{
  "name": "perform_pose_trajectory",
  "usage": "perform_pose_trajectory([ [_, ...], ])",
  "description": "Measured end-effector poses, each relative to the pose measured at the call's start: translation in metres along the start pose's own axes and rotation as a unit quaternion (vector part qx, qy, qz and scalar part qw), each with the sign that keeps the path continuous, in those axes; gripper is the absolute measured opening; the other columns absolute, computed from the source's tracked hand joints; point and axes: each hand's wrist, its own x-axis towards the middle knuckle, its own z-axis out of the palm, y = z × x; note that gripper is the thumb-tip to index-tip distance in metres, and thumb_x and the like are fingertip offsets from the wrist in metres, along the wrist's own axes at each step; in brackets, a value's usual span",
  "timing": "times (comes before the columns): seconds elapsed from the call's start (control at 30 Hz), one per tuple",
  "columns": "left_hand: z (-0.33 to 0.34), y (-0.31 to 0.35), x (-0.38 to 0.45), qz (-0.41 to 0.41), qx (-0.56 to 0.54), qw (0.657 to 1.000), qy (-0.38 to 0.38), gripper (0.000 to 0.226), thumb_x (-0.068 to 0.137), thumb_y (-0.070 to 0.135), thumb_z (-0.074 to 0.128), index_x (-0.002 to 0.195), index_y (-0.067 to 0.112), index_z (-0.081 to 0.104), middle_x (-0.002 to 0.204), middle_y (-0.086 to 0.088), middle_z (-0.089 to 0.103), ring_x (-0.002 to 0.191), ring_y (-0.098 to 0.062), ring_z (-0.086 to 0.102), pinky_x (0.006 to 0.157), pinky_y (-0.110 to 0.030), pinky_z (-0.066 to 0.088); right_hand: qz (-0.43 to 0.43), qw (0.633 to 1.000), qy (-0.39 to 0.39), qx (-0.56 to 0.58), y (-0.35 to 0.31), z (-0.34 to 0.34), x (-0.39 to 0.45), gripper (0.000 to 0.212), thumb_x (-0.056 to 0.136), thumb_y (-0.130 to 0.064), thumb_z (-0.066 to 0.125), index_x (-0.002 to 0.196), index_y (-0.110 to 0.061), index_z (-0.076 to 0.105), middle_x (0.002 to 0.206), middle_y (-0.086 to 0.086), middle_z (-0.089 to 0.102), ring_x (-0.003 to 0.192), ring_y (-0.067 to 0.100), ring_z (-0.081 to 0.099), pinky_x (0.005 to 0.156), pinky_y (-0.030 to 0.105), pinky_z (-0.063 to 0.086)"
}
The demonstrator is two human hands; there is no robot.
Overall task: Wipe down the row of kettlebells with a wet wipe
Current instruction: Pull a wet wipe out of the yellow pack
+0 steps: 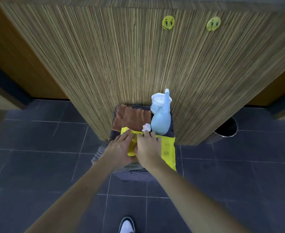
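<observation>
A yellow wet wipe pack (169, 149) lies on a small dark stool (135, 175) at the foot of a wooden pillar. My left hand (119, 146) lies on the pack's left part with straight fingers, pressing it down. My right hand (148, 146) covers the pack's middle, its fingers bent over the far edge and its thumb by a raised yellow flap (131, 152) between the two hands. What lies under the palms is hidden. No kettlebells are in view.
Behind the pack are a pale blue spray bottle (161, 121), a folded brown cloth (133, 118) and a crumpled white tissue (146, 127). A round metal bin (226, 130) stands to the right. The floor is dark tile, and my shoe (127, 225) shows at the bottom edge.
</observation>
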Motion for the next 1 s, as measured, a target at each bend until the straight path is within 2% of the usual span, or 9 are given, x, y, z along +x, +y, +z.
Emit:
perform_pose_trajectory([
  [0.1,0.002,0.0,-0.002,-0.003,0.009,1.0,0.008,0.104,0.079,0.065,0.079,0.16,0.018,0.036,0.173,0.0,0.022,0.152,-0.031,0.037,0.121,-0.048,0.036,0.021,0.998,0.009,0.061,0.004,-0.004,-0.002,0.026,0.105,-0.027,0.053,0.124,-0.012,0.061,0.136,0.008,0.056,0.128,0.033,0.048,0.096,0.046,0.042],
  [0.2,0.001,0.001,-0.004,-0.025,0.008,1.0,-0.004,0.106,0.079,0.076,0.067,0.163,0.023,0.029,0.174,0.004,0.017,0.154,-0.028,0.032,0.122,-0.051,0.035,0.046,0.994,0.026,0.095,0.018,-0.007,-0.007,0.028,0.108,-0.029,0.048,0.126,-0.011,0.061,0.127,0.007,0.058,0.123,0.031,0.05,0.089,0.043,0.043],
  [0.27,0.002,0.003,-0.006,-0.037,0.009,0.999,-0.02,0.105,0.084,0.073,0.066,0.166,0.026,0.021,0.175,0.006,0.011,0.157,-0.026,0.026,0.123,-0.05,0.032,0.063,0.991,0.034,0.116,0.033,-0.01,-0.011,0.026,0.107,-0.027,0.047,0.119,-0.009,0.062,0.12,0.008,0.058,0.118,0.032,0.052,0.081,0.04,0.039],
  [0.4,0.001,0.005,-0.006,-0.046,0.01,0.999,-0.025,0.104,0.087,0.07,0.066,0.167,0.027,0.015,0.176,0.007,0.006,0.157,-0.025,0.024,0.124,-0.05,0.031,0.112,0.972,0.047,0.202,0.07,-0.015,-0.021,0.019,0.105,-0.022,0.05,0.101,-0.006,0.059,0.111,0.013,0.059,0.105,0.035,0.055,0.076,0.039,0.038],
  [0.53,-0.006,0.023,-0.002,-0.07,-0.008,0.997,-0.01,0.097,0.084,0.075,0.065,0.162,0.025,0.032,0.172,0.003,0.021,0.152,-0.029,0.032,0.121,-0.053,0.032,0.155,0.951,0.046,0.263,0.103,-0.013,-0.032,0.016,0.104,-0.018,0.051,0.089,-0.013,0.05,0.098,0.011,0.061,0.091,0.032,0.057,0.069,0.037,0.035],
  [0.63,-0.004,0.042,0.002,-0.019,0.007,0.998,0.063,0.063,0.094,0.063,0.062,0.145,0.026,0.057,0.152,0.004,0.046,0.136,-0.03,0.047,0.109,-0.053,0.043,0.163,0.938,0.021,0.305,0.113,-0.012,-0.037,0.018,0.105,-0.022,0.054,0.088,-0.016,0.053,0.089,0.003,0.061,0.085,0.026,0.058,0.065,0.035,0.036],
  [0.7,0.001,0.053,0.005,0.015,0.005,0.997,0.079,0.044,0.097,0.051,0.064,0.132,0.025,0.068,0.136,0.003,0.055,0.126,-0.029,0.051,0.105,-0.051,0.045,0.165,0.933,0.02,0.319,0.114,-0.014,-0.039,0.018,0.105,-0.023,0.056,0.089,-0.016,0.054,0.086,0.0,0.06,0.085,0.024,0.058,0.067,0.034,0.036],
  [0.8,0.007,0.067,0.01,0.024,0.011,0.997,0.067,0.037,0.098,0.043,0.067,0.13,0.024,0.068,0.129,0.003,0.056,0.122,-0.027,0.049,0.106,-0.047,0.044,0.168,0.93,0.02,0.327,0.114,-0.016,-0.039,0.018,0.105,-0.025,0.057,0.09,-0.016,0.055,0.084,-0.001,0.058,0.084,0.023,0.057,0.068,0.033,0.035],
  [1.0,0.013,0.067,0.014,0.019,-0.007,0.996,0.082,0.03,0.096,0.04,0.071,0.121,0.024,0.069,0.122,0.003,0.058,0.117,-0.027,0.051,0.102,-0.049,0.046,0.16,0.933,0.019,0.323,0.115,-0.017,-0.038,0.02,0.106,-0.025,0.055,0.089,-0.014,0.055,0.082,0.001,0.059,0.079,0.023,0.058,0.062,0.035,0.035],
])
